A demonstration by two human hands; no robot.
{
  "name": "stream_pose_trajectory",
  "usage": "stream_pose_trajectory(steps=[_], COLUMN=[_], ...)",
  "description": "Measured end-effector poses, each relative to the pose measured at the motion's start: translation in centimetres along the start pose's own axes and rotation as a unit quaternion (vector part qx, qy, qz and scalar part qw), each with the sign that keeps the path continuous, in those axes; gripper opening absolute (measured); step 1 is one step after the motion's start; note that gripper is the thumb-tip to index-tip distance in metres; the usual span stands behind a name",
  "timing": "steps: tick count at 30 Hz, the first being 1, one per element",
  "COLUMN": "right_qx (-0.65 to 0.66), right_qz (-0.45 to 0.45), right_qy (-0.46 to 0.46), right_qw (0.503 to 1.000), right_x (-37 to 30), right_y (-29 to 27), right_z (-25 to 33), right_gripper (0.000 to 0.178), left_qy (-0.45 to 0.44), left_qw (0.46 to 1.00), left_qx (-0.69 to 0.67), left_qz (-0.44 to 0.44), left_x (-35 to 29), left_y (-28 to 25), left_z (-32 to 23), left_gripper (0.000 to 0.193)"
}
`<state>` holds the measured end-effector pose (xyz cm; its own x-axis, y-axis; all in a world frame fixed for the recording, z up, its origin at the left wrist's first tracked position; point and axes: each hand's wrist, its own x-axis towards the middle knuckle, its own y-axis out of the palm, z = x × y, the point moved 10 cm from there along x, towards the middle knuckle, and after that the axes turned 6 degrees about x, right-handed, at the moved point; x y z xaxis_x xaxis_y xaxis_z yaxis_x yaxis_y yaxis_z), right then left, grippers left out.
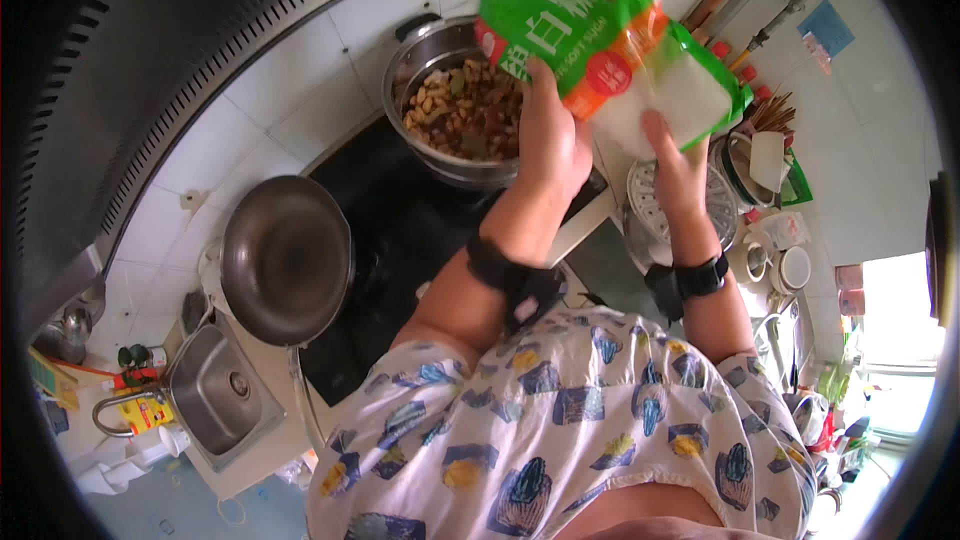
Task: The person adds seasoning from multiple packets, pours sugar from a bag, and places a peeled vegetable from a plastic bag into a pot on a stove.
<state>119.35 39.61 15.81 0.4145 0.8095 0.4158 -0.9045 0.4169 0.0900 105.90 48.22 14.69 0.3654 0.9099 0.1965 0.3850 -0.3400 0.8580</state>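
Observation:
A green and orange bag of white sugar (625, 60) is held up and tilted in front of me, with its clear lower part showing the sugar. My left hand (556, 130) is closed on the bag's near left side, thumb pressed on its front. Farther right, my right hand (681, 172) grips the bag's lower edge by the clear part. Just left of the bag, and partly behind it, stands a steel pot (396, 105) on the cooktop. Brown chunks and peanut-like pieces with a few leaves (462, 105) fill it. The fingers behind the bag are hidden.
A dark wok (288, 260) leans at the left of the black cooktop (385, 240). A steel sink (215, 390) lies lower left. A perforated steamer tray (650, 202) sits under my right hand, with bowls and cups (793, 268) farther right. The range hood (130, 90) curves overhead.

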Motion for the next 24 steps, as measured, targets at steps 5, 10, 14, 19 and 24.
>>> stream_pose_trajectory(steps=[5, 10, 14, 19, 24], right_qx=[-0.05, -0.034, -0.039, -0.071, -0.089], right_qz=[-0.022, -0.026, -0.011, -0.046, -0.072], right_qy=[-0.01, 0.012, 0.04, 0.015, -0.044], right_qw=[0.998, 0.999, 0.998, 0.996, 0.992], right_x=[0.5, -0.2, -0.5, 0.2, 1.8], right_y=[0.1, -1.3, -2.0, -3.4, -3.3], right_z=[-0.3, -1.3, -1.9, -1.4, 0.4], right_gripper=[0.05, 0.052, 0.051, 0.047, 0.047], left_qy=[-0.001, -0.017, -0.021, -0.027, -0.016], left_qw=[1.0, 0.999, 1.0, 0.999, 1.0], left_qx=[-0.01, -0.014, 0.001, -0.026, -0.019], left_qz=[0.014, -0.031, 0.0, 0.006, 0.018], left_x=[0.5, -0.4, -0.6, 0.8, 2.6], left_y=[-0.9, -0.5, 0.2, 0.2, 1.8], left_z=[0.4, 1.3, 1.7, 3.1, 2.7], left_gripper=[0.05, 0.052, 0.053, 0.052, 0.052])
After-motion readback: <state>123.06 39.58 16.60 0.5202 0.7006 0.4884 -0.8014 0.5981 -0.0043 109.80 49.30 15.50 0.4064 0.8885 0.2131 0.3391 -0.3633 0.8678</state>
